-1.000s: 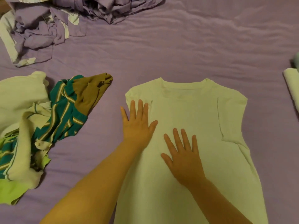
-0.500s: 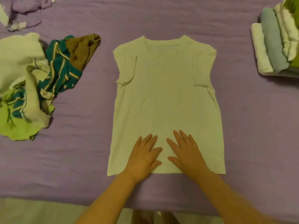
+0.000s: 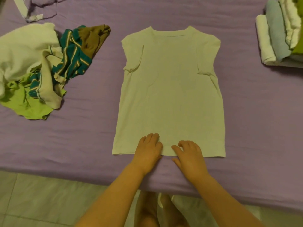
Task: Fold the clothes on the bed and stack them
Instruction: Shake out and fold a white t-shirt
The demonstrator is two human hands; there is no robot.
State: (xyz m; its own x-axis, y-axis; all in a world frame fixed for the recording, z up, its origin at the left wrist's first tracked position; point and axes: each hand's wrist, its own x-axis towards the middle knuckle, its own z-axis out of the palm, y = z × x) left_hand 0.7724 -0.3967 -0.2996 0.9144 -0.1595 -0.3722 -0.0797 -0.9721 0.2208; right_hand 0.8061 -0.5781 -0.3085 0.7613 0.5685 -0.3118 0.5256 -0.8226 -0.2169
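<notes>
- Pale T-shirt (image 3: 170, 95) — the landmark for this legend: it lies flat on the purple bed sheet (image 3: 254, 112), collar toward the far side, both short sleeves folded inward over the chest, hem toward the near edge of the bed.
- Left hand (image 3: 148, 149): rests on the hem just left of the shirt's midline, with fingers curled down onto the fabric; whether they pinch the hem or only press on it cannot be told.
- Right hand (image 3: 188, 154): lies just right of the midline at the same hem, close beside the left hand but apart from it. Its fingers are bent at the cloth's edge and the thumb points toward the midline; a true grip on the cloth cannot be confirmed.
- Unfolded pile (image 3: 31, 69): well to the left of the shirt, apart from it — a crumpled heap of a white garment, a teal striped piece with a brown part, and a lime-green piece at its near side.
- Folded stack (image 3: 277, 35): well to the right of the shirt, level with its collar, partly cut off by the picture's edge; white, pale blue and green pieces lie in it side by side.
- Purple crumpled cloth (image 3: 41, 7): beyond the unfolded pile, far left of the shirt's collar.
- Tiled floor (image 3: 41, 197): below the near edge of the bed, nearer than the shirt's hem.
</notes>
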